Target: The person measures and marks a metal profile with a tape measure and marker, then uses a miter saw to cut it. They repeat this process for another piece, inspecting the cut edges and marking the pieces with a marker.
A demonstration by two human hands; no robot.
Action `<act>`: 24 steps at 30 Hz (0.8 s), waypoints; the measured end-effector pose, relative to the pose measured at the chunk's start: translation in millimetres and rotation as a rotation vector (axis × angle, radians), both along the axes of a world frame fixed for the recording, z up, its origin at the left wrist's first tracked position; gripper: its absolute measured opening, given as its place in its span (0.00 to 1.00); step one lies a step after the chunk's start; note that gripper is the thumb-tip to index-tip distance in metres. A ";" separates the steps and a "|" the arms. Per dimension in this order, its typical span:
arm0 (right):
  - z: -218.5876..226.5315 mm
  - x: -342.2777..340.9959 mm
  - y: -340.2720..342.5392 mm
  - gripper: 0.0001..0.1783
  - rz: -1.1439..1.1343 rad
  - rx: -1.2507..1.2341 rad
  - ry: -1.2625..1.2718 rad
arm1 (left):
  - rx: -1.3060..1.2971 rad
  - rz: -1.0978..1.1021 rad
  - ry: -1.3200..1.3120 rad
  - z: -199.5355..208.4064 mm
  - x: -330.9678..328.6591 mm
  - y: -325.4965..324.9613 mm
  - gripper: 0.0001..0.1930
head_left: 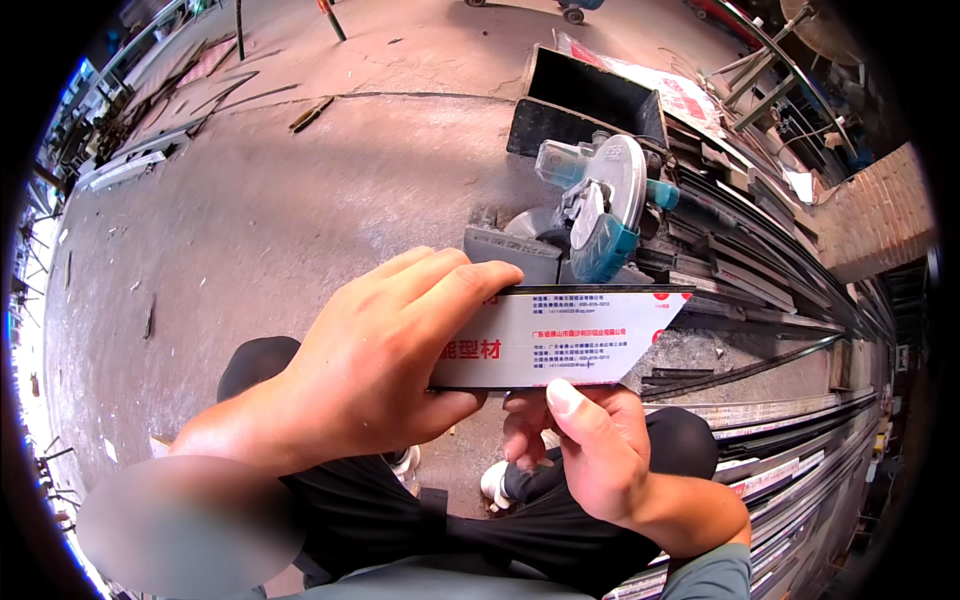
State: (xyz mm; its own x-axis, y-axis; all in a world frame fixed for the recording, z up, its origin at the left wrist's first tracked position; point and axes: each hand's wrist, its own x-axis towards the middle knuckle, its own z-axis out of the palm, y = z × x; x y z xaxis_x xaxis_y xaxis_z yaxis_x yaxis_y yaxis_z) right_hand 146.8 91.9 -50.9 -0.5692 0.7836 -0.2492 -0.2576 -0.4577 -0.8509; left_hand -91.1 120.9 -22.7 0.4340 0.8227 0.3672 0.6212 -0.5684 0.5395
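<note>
I hold a short length of metal profile level in front of me, its broad face covered by white printed film and its right end cut at a slant. My left hand wraps over the left end, thumb along the lower edge and fingers over the upper one. At the lower edge near the slanted end, my right hand grips with the thumb on the edge and fingers curled beneath. Beyond the piece stands a teal and grey mitre saw with a round blade guard; the profile and my hands hide part of its base.
A dark open box stands behind the saw. Long metal profiles lie stacked along the right side, near a brick pillar. A screwdriver-like tool lies on the concrete floor, with scrap strips at the far left.
</note>
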 end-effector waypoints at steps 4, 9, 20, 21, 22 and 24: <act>0.6 -2.0 -2.0 0.20 -0.017 0.009 -0.029 | 0.008 -0.010 -0.003 0.2 -0.9 0.3 0.39; -4.3 -2.1 1.4 0.20 0.009 0.028 -0.029 | 0.004 -0.003 0.012 -0.1 -4.1 1.1 0.39; -6.3 -0.5 3.5 0.20 0.037 0.030 -0.009 | -0.030 -0.028 0.021 0.6 -5.9 3.4 0.41; -7.2 -0.1 3.4 0.20 0.037 0.033 -0.004 | -0.035 -0.030 0.021 0.8 -5.7 3.5 0.41; -7.1 0.3 3.2 0.20 0.037 0.033 -0.006 | -0.040 -0.032 0.021 0.9 -5.8 3.4 0.41; -5.9 1.4 2.6 0.20 0.038 0.032 -0.010 | -0.032 -0.037 0.020 0.8 -5.5 3.6 0.41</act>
